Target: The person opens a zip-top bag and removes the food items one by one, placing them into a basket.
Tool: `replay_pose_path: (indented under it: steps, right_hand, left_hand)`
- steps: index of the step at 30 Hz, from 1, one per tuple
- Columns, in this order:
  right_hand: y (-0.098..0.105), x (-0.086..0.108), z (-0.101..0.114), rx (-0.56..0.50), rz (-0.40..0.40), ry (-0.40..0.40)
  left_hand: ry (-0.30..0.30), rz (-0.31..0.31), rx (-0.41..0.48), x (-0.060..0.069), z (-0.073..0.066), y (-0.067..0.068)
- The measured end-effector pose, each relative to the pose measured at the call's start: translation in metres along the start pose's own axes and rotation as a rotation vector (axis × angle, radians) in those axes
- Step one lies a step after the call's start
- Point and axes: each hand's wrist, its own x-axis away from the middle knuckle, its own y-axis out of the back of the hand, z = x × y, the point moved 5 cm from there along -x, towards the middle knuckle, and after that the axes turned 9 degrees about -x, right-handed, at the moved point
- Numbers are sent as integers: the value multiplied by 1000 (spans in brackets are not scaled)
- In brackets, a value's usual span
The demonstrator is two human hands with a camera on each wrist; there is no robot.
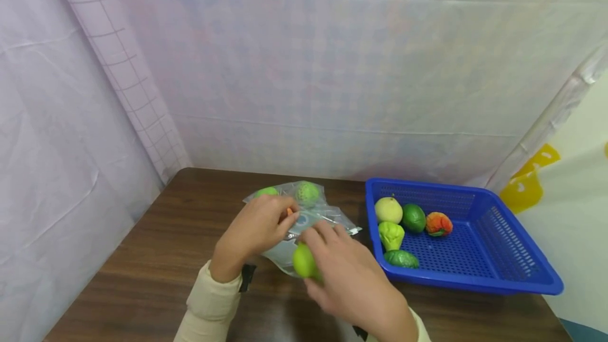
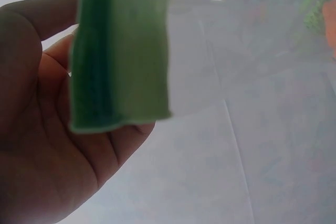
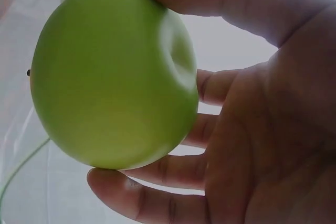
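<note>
My right grip is spread round a green apple, thumb on one side and fingertips on the other, while my left grip holds the edge of a clear bag. The apple is just beyond my right fingers, near the bag's near part; whether the two touch I cannot tell. To the left of my left grip the table runs out to its slanting edge; beyond both grips its far edge meets a pale cloth wall. Close on the right of my right grip is the rim of a blue basket, whose floor is open at its right side. The apple is smooth and round, its dark stem pointing away from my palm, a dimple facing it. The bag is thin, creased plastic with a green strip before my left palm; ahead of that grip it covers a speckled green ball. In the plastic mesh basket, right of my right grip, sit a pale round fruit, a lumpy green pepper and a wrinkled orange fruit. The table is dark, grained wood.
</note>
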Motion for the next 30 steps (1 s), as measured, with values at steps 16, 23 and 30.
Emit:
replay_pose_path:
  steps: [16, 23, 30]
  right_hand:
    - [14, 4, -10, -41, -95, -33]
    - [21, 2, -18, -50, -173, -12]
    - [30, -2, -23, -32, -184, 0]
  left_hand:
    - [5, 14, 18, 1, 1, 1]
    - [-1, -2, 12, 0, 1, 3]
    - [4, 5, 15, 1, 2, 2]
